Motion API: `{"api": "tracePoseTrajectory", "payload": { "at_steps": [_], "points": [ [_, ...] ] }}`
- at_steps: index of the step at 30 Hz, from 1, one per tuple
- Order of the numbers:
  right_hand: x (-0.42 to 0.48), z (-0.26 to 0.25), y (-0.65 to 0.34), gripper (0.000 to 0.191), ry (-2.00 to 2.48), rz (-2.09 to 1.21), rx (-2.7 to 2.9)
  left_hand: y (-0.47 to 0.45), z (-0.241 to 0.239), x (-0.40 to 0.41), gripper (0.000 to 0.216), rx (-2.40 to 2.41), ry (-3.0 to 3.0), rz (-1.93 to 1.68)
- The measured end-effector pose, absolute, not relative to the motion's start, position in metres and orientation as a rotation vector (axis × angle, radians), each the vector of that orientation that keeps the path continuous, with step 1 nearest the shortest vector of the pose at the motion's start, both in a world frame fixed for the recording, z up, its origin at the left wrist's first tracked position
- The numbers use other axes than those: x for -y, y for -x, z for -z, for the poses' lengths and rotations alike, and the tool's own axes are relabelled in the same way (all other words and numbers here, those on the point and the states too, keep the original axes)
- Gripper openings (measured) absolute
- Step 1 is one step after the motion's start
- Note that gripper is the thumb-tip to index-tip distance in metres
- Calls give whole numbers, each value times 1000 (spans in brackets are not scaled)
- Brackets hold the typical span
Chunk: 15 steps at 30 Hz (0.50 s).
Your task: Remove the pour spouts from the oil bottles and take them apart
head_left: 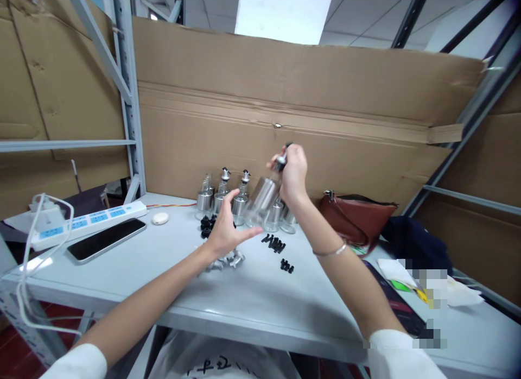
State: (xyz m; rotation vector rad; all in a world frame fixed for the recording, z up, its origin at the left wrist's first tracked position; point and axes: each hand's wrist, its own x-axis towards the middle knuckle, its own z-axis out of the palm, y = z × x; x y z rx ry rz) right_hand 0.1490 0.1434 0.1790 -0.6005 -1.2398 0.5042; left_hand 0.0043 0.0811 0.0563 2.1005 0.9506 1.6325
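My right hand grips a glass oil bottle with a silver band by its black-and-silver pourer top. The bottle is lifted and tilted, its base toward the lower left, slightly blurred. Left of it, my left hand is open, thumb and fingers spread, apart from the bottle. Behind stand several similar bottles, some with pourer tops. Black caps lie beside my left hand, and silver spout pieces lie partly hidden beneath it. Two small groups of black tube pieces lie on the table near the middle.
At left on the grey table are a power strip with white cables, a phone and a white round case. A brown bag, dark cloth and papers lie right. Cardboard walls the back.
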Motion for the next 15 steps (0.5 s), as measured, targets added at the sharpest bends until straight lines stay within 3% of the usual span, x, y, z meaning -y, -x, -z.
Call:
{"api": "tracePoseTrajectory", "payload": {
  "at_steps": [2,5,7,15],
  "points": [
    [-115,-157,-134,22,597,-707,1262,-10,-54,-78,84,-869,-1971,-1460],
    [-86,-139,-123,24,544,-789,1367,-16,-51,-74,60,-857,-1850,-1223],
    [-77,-137,-123,28,585,-745,1446,-18,-51,-71,50,-885,-1842,-1214],
    [-75,-153,-147,37,915,-345,1684,-22,-54,-55,47,-750,-1730,-1014]
  ]
}}
